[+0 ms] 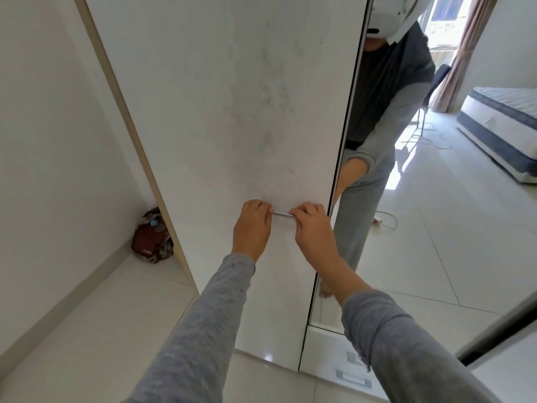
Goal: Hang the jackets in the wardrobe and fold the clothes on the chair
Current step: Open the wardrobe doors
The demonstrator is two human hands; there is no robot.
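Both grips are closed on one bar: the left grip and the right grip each have their fingers curled round the metal handle, knuckles toward the camera. Only a short bare stretch of the handle shows between them.

The handle's long axis runs from one grip to the other, across the wardrobe door rather than up it. Neither grip is nearer, as both are already on it.

The door is shut, and its white face extends far above the grips and well below them. Its right edge lies just beyond the right grip, meeting the dark frame of the mirror. Its other edge is well off to the left of the left grip.

Judgement: the step in hand is opening the door, and the pull should come toward the body. Whether the door swings or slides cannot be told. If it swings, the edge by the right grip is the likely free one.

No jacket is in view, so hanging has not begun.

Below and right of the grips, under the mirror, sit two drawers. Left of the grips, a dark red bag lies on the floor beside the wardrobe's side.
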